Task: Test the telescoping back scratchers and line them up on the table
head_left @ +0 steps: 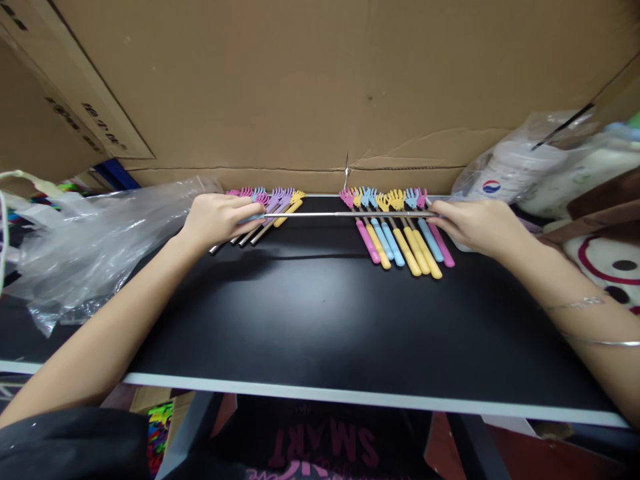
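A telescopic back scratcher (320,215) is stretched level above the black table, its thin metal rod drawn out long. At its left end, my left hand (220,215) is closed, with a bit of light blue showing at the fingertips. The fingers of my right hand (473,223) pinch the other end, which they mostly hide. Behind the rod, on the right, lies a row of back scratchers with pink, yellow and blue handles (410,252). Partly behind my left hand are several more with hand-shaped heads (277,198) and bare metal rods, plus one yellow-handled piece.
A cardboard wall (300,87) closes off the back of the black table (320,333). Clear plastic bags (100,233) lie at the left. A wrapped white cup (520,167) and a plush item (610,267) stand at the right. Below sits a box of colourful pieces (160,427).
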Demonstrator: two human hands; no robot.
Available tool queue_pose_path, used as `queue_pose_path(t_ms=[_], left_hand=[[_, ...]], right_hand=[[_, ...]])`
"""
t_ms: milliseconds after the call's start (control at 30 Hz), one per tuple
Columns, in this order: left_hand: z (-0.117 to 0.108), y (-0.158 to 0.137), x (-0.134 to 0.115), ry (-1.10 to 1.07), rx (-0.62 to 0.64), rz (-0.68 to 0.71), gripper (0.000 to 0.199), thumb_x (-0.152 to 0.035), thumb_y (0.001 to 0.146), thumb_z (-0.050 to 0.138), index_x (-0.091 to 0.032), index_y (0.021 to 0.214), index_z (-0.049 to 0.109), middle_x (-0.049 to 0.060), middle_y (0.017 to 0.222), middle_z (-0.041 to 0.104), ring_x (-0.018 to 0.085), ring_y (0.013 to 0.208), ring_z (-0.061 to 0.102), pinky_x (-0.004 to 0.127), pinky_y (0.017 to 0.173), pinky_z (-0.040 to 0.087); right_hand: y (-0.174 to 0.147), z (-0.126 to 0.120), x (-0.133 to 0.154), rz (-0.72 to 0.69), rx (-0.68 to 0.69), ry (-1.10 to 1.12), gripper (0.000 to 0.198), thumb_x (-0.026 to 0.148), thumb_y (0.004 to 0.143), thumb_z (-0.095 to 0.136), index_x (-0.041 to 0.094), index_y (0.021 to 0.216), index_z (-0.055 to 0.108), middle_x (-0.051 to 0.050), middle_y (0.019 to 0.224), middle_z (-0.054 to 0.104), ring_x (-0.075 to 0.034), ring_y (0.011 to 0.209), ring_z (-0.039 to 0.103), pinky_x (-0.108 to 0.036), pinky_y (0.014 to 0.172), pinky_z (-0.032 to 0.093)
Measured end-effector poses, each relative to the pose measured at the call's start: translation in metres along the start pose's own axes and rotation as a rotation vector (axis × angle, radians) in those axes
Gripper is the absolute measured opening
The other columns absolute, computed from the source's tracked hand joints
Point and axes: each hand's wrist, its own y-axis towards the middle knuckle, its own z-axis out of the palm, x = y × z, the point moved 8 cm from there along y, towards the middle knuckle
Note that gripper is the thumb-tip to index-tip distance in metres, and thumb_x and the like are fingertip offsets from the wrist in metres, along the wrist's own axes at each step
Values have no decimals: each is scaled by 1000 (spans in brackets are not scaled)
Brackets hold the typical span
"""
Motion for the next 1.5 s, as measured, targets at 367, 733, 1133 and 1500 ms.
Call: queue_pose_path(t_ms=[367, 733, 1133, 1500], left_hand=[[-12, 4, -5, -97, -70, -128, 36, -50, 92, 42, -25, 89, 68, 2, 82, 70, 13, 67, 63, 24, 50, 32], [-21, 18, -99, -420, -21, -35, 31, -44, 94, 44, -23, 89, 67, -2, 77, 69, 8, 64, 61, 20, 54, 34], [-37, 20, -125, -366, -75, 33, 28, -41, 93, 47, -24, 84, 67, -4, 68, 63, 7, 54, 56, 22, 48, 30], [-41, 24, -115, -113, -117, 177, 30, -46, 93, 43, -27, 92, 66, -3, 63, 61, 9, 50, 54, 25, 46, 22]], right_hand=[[-4, -27, 1, 65, -133, -42, 43, 51, 91, 37, 18, 89, 65, -8, 74, 69, -12, 58, 50, -26, 50, 16], [-21, -68, 109, -183, -299, 45, 33, 33, 94, 36, 20, 77, 62, 1, 60, 60, -9, 51, 49, -26, 46, 13], [-31, -80, 140, -231, -362, 129, 31, 33, 95, 38, 20, 81, 62, 2, 63, 62, -8, 53, 55, -25, 46, 18], [-20, -79, 119, -223, -326, 68, 39, 40, 95, 35, 21, 75, 62, 1, 58, 58, -8, 50, 47, -27, 47, 14]])
